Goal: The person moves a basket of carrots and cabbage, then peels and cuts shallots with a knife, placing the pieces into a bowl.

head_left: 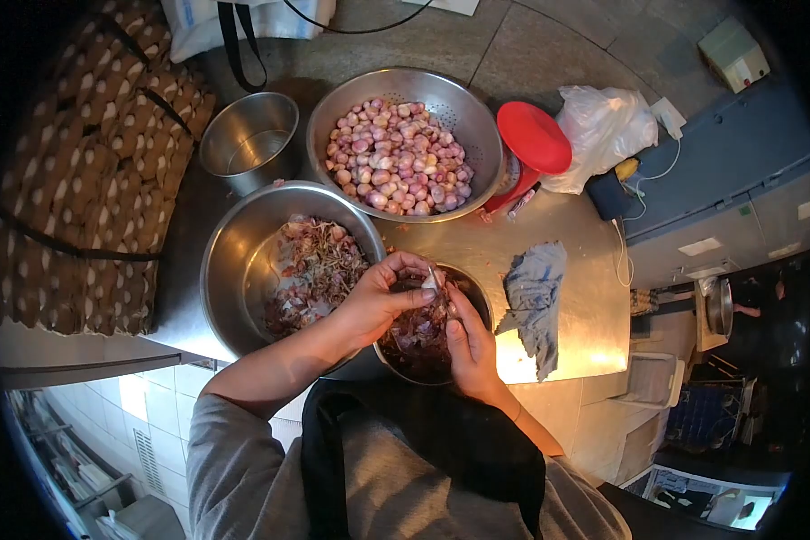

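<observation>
My left hand (394, 292) is closed, pinching a small pale shallot (430, 281) between thumb and fingers. Close against it, my right hand (468, 335) has its fingers curled in; what they grip is mostly hidden. Both hands are over a metal bowl (486, 301) holding dark reddish-purple shallots or skins, partly covered by the hands. To the left, a large steel basin (234, 261) contains a heap of papery peelings and root ends (319, 261). Beyond the hands, a steel colander (468, 99) is filled with peeled pink shallots (396, 157).
A deep steel pot (252, 135) stands at the back left, near stacked egg trays (90, 180). On the steel table (594, 333) lies a crumpled grey cloth (535, 301). A red-lidded container (533, 139) and a white plastic bag (603, 130) sit at the back right.
</observation>
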`<state>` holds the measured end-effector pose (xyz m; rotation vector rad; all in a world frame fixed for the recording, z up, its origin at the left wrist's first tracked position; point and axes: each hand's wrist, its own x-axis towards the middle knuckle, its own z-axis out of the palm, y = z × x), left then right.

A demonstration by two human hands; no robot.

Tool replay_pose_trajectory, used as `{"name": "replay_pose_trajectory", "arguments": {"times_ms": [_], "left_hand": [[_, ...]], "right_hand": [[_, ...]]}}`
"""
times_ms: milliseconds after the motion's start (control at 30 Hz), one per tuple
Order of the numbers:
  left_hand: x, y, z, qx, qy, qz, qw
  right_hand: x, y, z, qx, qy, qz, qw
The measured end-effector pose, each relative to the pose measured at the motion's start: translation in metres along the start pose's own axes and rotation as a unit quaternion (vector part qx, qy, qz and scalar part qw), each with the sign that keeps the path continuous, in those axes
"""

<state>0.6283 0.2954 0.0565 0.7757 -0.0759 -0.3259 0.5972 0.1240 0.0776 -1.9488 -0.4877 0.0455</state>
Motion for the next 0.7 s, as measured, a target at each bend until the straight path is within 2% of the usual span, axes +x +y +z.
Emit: {"name": "replay_pose_trajectory", "arguments": {"times_ms": [67,200,333,400,467,533,600,700], "left_hand": [[0.001,-0.002,-0.002,-0.009,-0.007,-0.005,1.0],[0.0,0.0,-0.002,-0.028,0.008,-0.038,0.999],[0.001,0.0,-0.003,-0.037,0.015,-0.054,0.998],[0.001,0.0,-0.002,-0.028,0.01,-0.055,0.998],[0.0,-0.002,-0.001,-0.005,-0.002,-0.049,0.999],[0.0,-0.002,0.002,-0.021,0.006,-0.053,0.998],[0.0,-0.004,0.003,-0.025,0.013,-0.059,0.998],[0.0,-0.002,0.001,-0.013,0.021,-0.057,0.998]], "right_hand": [[0.001,0.0,0.001,0.031,0.008,0.009,0.999],[-0.004,0.008,0.002,0.089,0.004,0.099,0.991],[-0.008,0.025,0.007,0.085,0.028,0.087,0.992],[-0.006,0.026,0.006,0.147,0.05,0.107,0.982],[0.002,0.02,-0.002,0.27,0.078,0.151,0.948],[0.003,0.012,-0.007,0.272,0.043,0.177,0.945],[0.0,0.017,-0.005,0.216,0.014,0.104,0.971],[0.0,0.01,0.0,0.177,-0.004,0.058,0.983]]}}
